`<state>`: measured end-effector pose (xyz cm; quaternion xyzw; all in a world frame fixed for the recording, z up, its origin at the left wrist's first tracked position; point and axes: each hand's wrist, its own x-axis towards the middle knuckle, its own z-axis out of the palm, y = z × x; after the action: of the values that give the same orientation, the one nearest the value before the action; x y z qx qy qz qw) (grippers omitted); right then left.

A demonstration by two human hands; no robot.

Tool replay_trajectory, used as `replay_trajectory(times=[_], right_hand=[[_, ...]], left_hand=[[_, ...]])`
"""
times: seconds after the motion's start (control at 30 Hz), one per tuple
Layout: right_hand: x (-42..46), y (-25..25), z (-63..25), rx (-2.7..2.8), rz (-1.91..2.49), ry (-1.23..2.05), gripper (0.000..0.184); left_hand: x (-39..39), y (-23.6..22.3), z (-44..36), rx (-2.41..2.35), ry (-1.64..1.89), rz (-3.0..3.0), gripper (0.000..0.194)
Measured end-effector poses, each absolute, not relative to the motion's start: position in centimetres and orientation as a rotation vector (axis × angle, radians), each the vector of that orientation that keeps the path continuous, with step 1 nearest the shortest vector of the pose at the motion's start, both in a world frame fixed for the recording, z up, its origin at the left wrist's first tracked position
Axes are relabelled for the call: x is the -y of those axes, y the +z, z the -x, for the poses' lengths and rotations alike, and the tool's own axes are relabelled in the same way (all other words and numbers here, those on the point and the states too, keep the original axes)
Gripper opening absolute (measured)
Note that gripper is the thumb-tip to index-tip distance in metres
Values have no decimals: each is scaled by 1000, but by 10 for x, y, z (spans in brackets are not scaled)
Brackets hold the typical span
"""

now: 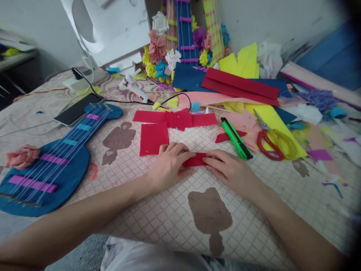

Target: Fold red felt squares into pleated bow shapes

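Note:
Between my two hands lies a small folded strip of red crepe paper (195, 160), low over the patterned cloth. My left hand (170, 165) pinches its left end, thumb below and fingers on top. At the strip's other end, my right hand (229, 169) grips with thumb and fingertips. Just beyond the left fingers is a flat red square (153, 138). Behind that, several red pieces (179, 119) lie overlapping in a row. A green box cutter (235, 138) rests beyond my right hand, beside red-handled scissors (269, 145).
On the left lies a blue paper guitar (64, 158) with a pink flower, near a black phone (78, 110). A white glue gun (135, 90) with a black cable stands behind. Coloured paper sheets (242, 86) and scraps crowd the right. Decorated guitars (184, 34) lean at the back.

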<state>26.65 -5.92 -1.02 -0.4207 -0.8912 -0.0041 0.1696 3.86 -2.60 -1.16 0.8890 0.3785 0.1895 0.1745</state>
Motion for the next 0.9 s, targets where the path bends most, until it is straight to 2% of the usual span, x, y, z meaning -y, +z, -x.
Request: replay_trajectory(times=[0.23,0.33,0.6,0.7,0.9], right_hand=[[60,-10,-264,2501,1248,50,26],[61,-9,-263,2512,1245,120,27],[53,-16,-260,2211,1267,461,15],[48,-12,-257,2125,1362,472,10],[38,-13,-254,2086,1487,377,14]], left_hand=[[25,-13,-39,-1044,553,-2540,10],[25,-14,-39,-1021,569,-2525,9],[20,-13,-41,-1079,667,-2397,8],[14,-13,-43,-1135,665,-2314,8],[2,-13,-47,-1205,639,-2360,8]])
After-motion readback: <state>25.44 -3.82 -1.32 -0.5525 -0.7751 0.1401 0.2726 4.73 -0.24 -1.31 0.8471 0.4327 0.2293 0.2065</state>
